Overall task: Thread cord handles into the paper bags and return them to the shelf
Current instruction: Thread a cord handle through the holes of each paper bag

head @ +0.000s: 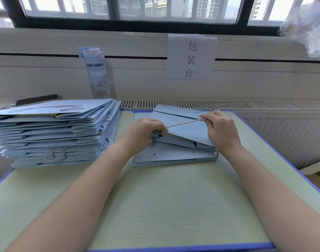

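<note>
Stretching a cord [183, 122] taut between them, the left hand [144, 131] pinches one end at the top bag's [184, 131] near-left edge while the right hand [219, 128] grips the other, up and rightward across the bag on the table [155, 206].

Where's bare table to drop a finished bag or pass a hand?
Free: the near half of the table, from the small pile to the front edge, crossed by both forearms; a strip between that pile and the right edge; a narrow gap between it and the tall stack. Crowded: left rear, the stack with phone and bottle behind.
</note>
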{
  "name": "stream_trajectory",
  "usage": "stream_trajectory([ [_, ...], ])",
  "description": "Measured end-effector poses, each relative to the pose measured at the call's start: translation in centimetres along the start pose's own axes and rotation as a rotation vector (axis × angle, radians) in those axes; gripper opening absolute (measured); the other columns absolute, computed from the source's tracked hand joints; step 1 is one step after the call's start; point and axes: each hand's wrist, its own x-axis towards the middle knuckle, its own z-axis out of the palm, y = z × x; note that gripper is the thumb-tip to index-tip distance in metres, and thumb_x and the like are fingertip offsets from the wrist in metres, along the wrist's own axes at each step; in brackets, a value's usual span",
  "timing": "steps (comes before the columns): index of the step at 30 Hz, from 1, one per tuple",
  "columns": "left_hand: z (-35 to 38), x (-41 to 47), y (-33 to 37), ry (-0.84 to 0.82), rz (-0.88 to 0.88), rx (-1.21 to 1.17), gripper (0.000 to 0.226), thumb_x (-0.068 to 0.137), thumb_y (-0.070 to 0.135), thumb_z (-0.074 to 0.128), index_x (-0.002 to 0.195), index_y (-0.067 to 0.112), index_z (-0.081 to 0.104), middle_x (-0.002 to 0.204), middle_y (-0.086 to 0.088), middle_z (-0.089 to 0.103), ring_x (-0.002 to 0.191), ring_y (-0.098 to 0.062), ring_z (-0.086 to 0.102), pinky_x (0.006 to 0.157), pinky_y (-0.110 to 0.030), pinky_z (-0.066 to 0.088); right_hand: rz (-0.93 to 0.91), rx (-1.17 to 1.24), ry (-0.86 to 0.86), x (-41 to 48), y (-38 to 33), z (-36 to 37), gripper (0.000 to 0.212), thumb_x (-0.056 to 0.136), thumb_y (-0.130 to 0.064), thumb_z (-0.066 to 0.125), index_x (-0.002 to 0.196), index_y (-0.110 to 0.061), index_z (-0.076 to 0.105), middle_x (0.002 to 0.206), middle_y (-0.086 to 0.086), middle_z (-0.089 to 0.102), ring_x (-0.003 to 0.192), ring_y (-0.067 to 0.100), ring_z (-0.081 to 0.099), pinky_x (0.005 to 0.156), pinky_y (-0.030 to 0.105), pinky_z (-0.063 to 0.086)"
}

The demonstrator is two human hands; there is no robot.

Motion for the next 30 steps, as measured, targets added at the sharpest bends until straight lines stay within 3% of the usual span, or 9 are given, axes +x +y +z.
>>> stream_trajectory([
  [5, -0.5, -0.5, -0.7, 0.198, -0.281, 0.062, 0.05, 0.077, -0.014, 0.044, 0.098, 0.02, 0.074, 0.095, -0.002, 0.071, 0.088, -0.024, 0.06, 0.061, -0.028, 0.036, 0.136, -0.033, 0.074, 0.6, 1.7, -1.0, 0.023, 0.096, -0.012, 0.05, 0.106, -0.008, 0.07, 0.096, 0.013, 0.063, 0.089, 0.034, 0.057, 0.072, 0.039, 0.047],
  [14, -1.3, -0.7, -0.3, 0.197, -0.481, 0.185, 0.048, 0.08, -0.005, 0.044, 0.102, 0.028, 0.071, 0.1, 0.0, 0.068, 0.094, -0.024, 0.055, 0.067, -0.029, 0.037, 0.4, -0.07, 0.175, 0.9, 3.3, -2.7, 0.023, 0.094, -0.017, 0.051, 0.108, -0.012, 0.07, 0.109, 0.013, 0.065, 0.101, 0.033, 0.056, 0.08, 0.036, 0.043],
  [20, -1.5, -0.8, 0.2, 0.178, -0.498, 0.242, 0.032, 0.084, 0.005, 0.046, 0.086, 0.021, 0.073, 0.091, 0.0, 0.069, 0.082, -0.022, 0.056, 0.066, -0.027, 0.033, 0.357, 0.056, 0.055, 0.6, 1.8, -2.6, 0.019, 0.091, -0.019, 0.057, 0.095, -0.01, 0.073, 0.083, 0.008, 0.071, 0.087, 0.027, 0.061, 0.07, 0.025, 0.036],
  [22, -1.3, -0.6, 0.7, 0.279, -0.433, 0.17, 0.032, 0.085, 0.004, 0.046, 0.088, 0.02, 0.074, 0.086, -0.001, 0.07, 0.082, -0.025, 0.059, 0.065, -0.027, 0.033, 0.269, 0.138, -0.05, 0.6, 0.7, -2.1, 0.019, 0.092, -0.017, 0.056, 0.101, -0.011, 0.072, 0.078, 0.0, 0.065, 0.078, 0.026, 0.06, 0.081, 0.03, 0.044],
  [24, -0.8, -0.3, 1.6, 0.377, -0.196, 0.063, 0.028, 0.084, 0.005, 0.05, 0.09, 0.017, 0.075, 0.081, 0.0, 0.071, 0.077, -0.024, 0.064, 0.063, -0.027, 0.041, 0.193, 0.258, -0.195, 0.4, -1.0, -1.8, 0.027, 0.095, -0.019, 0.052, 0.118, -0.013, 0.064, 0.083, -0.006, 0.055, 0.074, 0.019, 0.056, 0.083, 0.038, 0.052],
  [27, 0.3, 0.1, 3.3, 0.322, 0.069, -0.07, 0.023, 0.086, 0.021, 0.056, 0.101, 0.015, 0.073, 0.093, 0.002, 0.073, 0.084, -0.014, 0.065, 0.075, -0.026, 0.051, 0.214, 0.646, -0.393, -0.1, -3.8, -1.6, 0.034, 0.1, -0.017, 0.041, 0.131, -0.009, 0.052, 0.09, -0.002, 0.05, 0.077, 0.012, 0.052, 0.075, 0.026, 0.055],
  [30, 1.2, 0.1, 4.4, 0.324, 0.113, -0.176, 0.032, 0.084, 0.037, 0.061, 0.106, 0.015, 0.07, 0.094, 0.003, 0.072, 0.084, -0.008, 0.063, 0.075, -0.026, 0.051, 0.212, 0.881, -0.429, -0.5, -5.2, -1.5, 0.029, 0.098, -0.007, 0.042, 0.123, -0.014, 0.056, 0.09, 0.002, 0.06, 0.086, 0.015, 0.058, 0.078, 0.027, 0.055],
])
